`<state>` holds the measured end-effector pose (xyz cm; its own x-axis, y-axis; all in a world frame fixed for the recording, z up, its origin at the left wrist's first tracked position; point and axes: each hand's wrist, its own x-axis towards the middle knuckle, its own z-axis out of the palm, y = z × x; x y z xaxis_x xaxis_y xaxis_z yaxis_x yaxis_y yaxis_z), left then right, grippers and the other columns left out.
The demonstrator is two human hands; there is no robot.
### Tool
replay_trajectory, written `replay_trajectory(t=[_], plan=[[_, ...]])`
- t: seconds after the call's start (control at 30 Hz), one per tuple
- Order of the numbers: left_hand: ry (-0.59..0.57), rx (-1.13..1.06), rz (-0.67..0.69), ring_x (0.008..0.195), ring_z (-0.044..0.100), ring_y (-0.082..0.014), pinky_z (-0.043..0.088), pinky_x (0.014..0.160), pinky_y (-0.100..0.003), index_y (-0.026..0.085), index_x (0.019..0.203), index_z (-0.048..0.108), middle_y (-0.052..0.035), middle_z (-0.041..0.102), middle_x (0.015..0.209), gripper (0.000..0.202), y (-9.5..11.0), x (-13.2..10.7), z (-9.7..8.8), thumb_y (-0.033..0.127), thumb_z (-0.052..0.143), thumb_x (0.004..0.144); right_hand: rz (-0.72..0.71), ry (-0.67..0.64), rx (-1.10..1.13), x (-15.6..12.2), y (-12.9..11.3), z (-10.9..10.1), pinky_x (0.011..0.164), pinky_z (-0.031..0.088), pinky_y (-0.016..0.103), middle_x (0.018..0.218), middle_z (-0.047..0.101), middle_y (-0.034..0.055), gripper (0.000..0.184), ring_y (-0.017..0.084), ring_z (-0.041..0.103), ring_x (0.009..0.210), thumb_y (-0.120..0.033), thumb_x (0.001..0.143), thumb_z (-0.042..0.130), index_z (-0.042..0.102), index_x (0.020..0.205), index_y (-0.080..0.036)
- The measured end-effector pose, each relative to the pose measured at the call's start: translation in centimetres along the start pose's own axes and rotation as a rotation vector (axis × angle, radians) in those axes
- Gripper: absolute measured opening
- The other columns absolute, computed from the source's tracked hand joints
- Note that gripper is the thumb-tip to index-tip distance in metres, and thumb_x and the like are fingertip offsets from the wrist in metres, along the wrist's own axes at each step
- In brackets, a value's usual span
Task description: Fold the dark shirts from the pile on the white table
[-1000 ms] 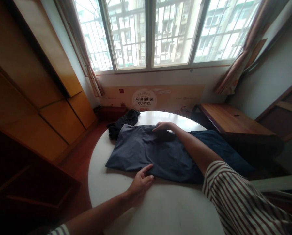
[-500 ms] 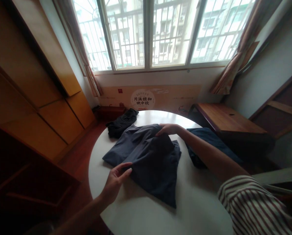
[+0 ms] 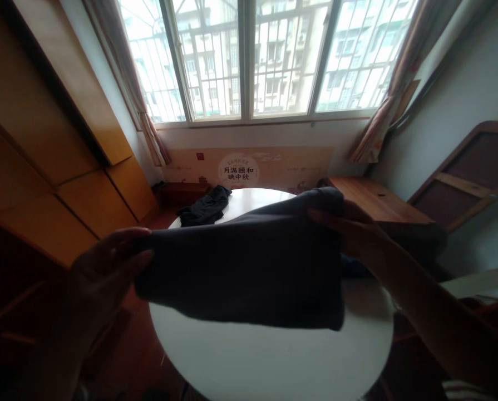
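A folded dark blue-grey garment [image 3: 252, 267] hangs in the air above the round white table [image 3: 274, 356]. My left hand [image 3: 107, 262] pinches its left end. My right hand [image 3: 353, 231] grips its upper right corner. Both hands are closed on the cloth and hold it stretched between them, well above the tabletop. A second blue cloth [image 3: 351, 267] on the table's right side is mostly hidden behind the held garment and my right arm.
A crumpled black garment [image 3: 205, 207] lies at the table's far left edge. A wooden bench [image 3: 374, 197] stands to the right, wooden cabinets [image 3: 65, 167] to the left. A barred window [image 3: 249, 55] and a printed board [image 3: 249, 167] lie beyond the table.
The garment was spread flat, then folded over on the table. Both hands have now lifted it off the table and hold it up toward the camera.
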<state>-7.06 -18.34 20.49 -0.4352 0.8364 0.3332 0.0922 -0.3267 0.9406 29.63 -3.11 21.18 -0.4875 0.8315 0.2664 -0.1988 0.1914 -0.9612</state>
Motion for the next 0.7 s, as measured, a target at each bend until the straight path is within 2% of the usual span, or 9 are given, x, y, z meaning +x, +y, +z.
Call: replay_trajectory(t=[0.07, 0.13, 0.23, 0.3, 0.4, 0.47, 0.53, 0.6, 0.7], plan=[[-0.102, -0.073, -0.103, 0.072, 0.067, -0.0129, 0.056, 0.058, -0.017, 0.021, 0.1, 0.071, -0.0018, 0.072, 0.087, 0.042, -0.3, 2.1, 1.1, 0.021, 0.087, 0.062, 0.034, 0.066, 0.025, 1.0, 0.3, -0.1, 0.075, 0.06, 0.03, 0.09, 0.073, 0.0024, 0.029, 0.018, 0.07, 0.08, -0.036, 0.076, 0.08, 0.071, 0.101, -0.024], [-0.191, -0.11, -0.229, 0.071, 0.068, -0.0137, 0.057, 0.059, -0.02, 0.017, 0.104, 0.068, -0.0049, 0.072, 0.089, 0.045, -2.5, 4.9, 2.2, 0.021, 0.086, 0.063, 0.104, 0.072, 0.025, 3.0, 2.1, -0.5, 0.069, 0.059, 0.027, 0.087, 0.073, 0.003, 0.032, 0.016, 0.068, 0.075, -0.039, 0.073, 0.082, 0.07, 0.097, -0.022], [-0.222, -0.03, -0.38, 0.066, 0.067, -0.0133, 0.055, 0.058, -0.022, 0.013, 0.107, 0.064, -0.0068, 0.071, 0.087, 0.046, -8.8, 8.5, 3.3, 0.022, 0.083, 0.066, 0.288, 0.061, -0.19, 6.0, 6.7, -1.6, 0.056, 0.053, 0.024, 0.075, 0.07, 0.0046, 0.038, 0.014, 0.063, 0.062, -0.049, 0.071, 0.08, 0.067, 0.084, -0.016], [-0.212, 0.205, -0.395, 0.073, 0.069, -0.0177, 0.057, 0.064, -0.028, 0.011, 0.107, 0.062, -0.0093, 0.07, 0.09, 0.044, -13.3, 9.2, 3.5, 0.024, 0.08, 0.07, 0.399, 0.101, -0.487, 7.2, 10.0, -2.5, 0.053, 0.05, 0.024, 0.069, 0.067, 0.0049, 0.042, 0.016, 0.061, 0.061, -0.053, 0.07, 0.078, 0.065, 0.077, -0.014], [-0.258, 0.616, -0.075, 0.088, 0.069, -0.0245, 0.058, 0.075, -0.039, 0.014, 0.106, 0.063, -0.0126, 0.068, 0.104, 0.034, -17.8, 7.3, 3.4, 0.03, 0.072, 0.078, 0.452, 0.182, -0.722, 7.5, 13.7, -3.6, 0.059, 0.05, 0.027, 0.075, 0.068, 0.0078, 0.044, 0.022, 0.064, 0.074, -0.047, 0.063, 0.084, 0.066, 0.084, -0.012], [-0.421, 0.733, 0.225, 0.102, 0.065, -0.0257, 0.055, 0.089, -0.044, 0.017, 0.109, 0.064, -0.0119, 0.065, 0.114, 0.026, -18.9, 4.9, 3.4, 0.033, 0.062, 0.088, 0.451, 0.207, -0.762, 6.9, 14.9, -4.2, 0.066, 0.051, 0.028, 0.087, 0.07, 0.0107, 0.055, 0.026, 0.065, 0.084, -0.04, 0.057, 0.089, 0.066, 0.099, -0.012], [-0.599, 0.78, 0.425, 0.116, 0.059, -0.0258, 0.049, 0.101, -0.046, 0.02, 0.118, 0.062, -0.0113, 0.062, 0.124, 0.029, -19.1, 2.7, 3.6, 0.034, 0.056, 0.094, 0.455, 0.171, -0.813, 6.0, 15.3, -4.7, 0.07, 0.051, 0.029, 0.097, 0.07, 0.0125, 0.081, 0.027, 0.066, 0.088, -0.038, 0.056, 0.09, 0.057, 0.125, -0.012], [-0.661, 0.857, 0.527, 0.124, 0.054, -0.0277, 0.046, 0.106, -0.047, 0.02, 0.129, 0.057, -0.0126, 0.057, 0.133, 0.039, -19.3, 1.4, 3.9, 0.035, 0.059, 0.093, 0.482, 0.094, -0.854, 5.1, 15.4, -5.2, 0.073, 0.052, 0.03, 0.105, 0.07, 0.0134, 0.103, 0.026, 0.067, 0.087, -0.041, 0.061, 0.087, 0.035, 0.146, -0.014], [-0.677, 0.965, 0.606, 0.119, 0.055, -0.03, 0.05, 0.101, -0.049, 0.021, 0.136, 0.054, -0.0143, 0.056, 0.131, 0.047, -20.2, 1.3, 4.2, 0.031, 0.062, 0.091, 0.47, 0.021, -0.949, 3.7, 15.4, -5.5, 0.082, 0.052, 0.033, 0.115, 0.066, 0.0151, 0.109, 0.028, 0.067, 0.096, -0.042, 0.069, 0.081, 0.019, 0.153, -0.014]])
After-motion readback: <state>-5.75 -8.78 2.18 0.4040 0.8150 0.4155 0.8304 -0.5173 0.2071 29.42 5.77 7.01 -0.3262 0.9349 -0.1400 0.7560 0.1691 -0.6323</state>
